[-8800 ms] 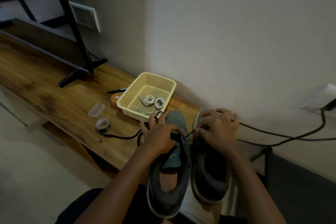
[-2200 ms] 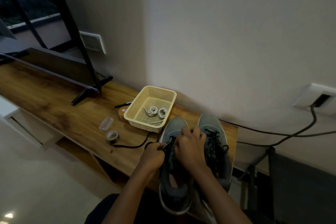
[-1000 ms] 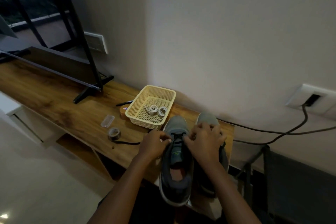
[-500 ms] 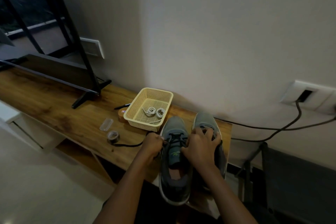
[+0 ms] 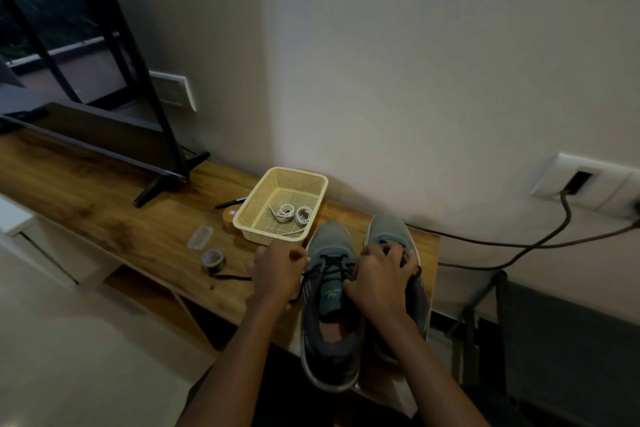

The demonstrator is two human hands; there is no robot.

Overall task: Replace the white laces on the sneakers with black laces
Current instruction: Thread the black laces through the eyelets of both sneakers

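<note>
Head view, looking down: both my forearms reach forward over the near edge of the counter (image 5: pixel 104 218) to the two grey sneakers standing side by side, toes to the wall. My left hand (image 5: pixel 278 267) sits just beside the left sneaker (image 5: pixel 330 333), knuckles up and fingers curled tight. It pinches a strand of the black lace (image 5: pixel 332 262), which crosses the eyelets above the tongue and runs into that fist. My right hand (image 5: pixel 379 274) lies across the right sneaker (image 5: pixel 388 229), wrist bent, fingers bent down over its lacing and the thumb side near the left sneaker's tongue. The light is dim and the fingertips are hidden, so I cannot tell whether it grips anything.

Left of my left hand, a loose black end trails on the wood towards a tape roll (image 5: pixel 213 258), with a small clear case (image 5: pixel 200 237) just beyond it. Further back stands the yellow basket (image 5: pixel 273 235), near the left sneaker's toe, holding the coiled white laces (image 5: pixel 292 213). A pen (image 5: pixel 230 203) lies beside its far left corner.
</note>
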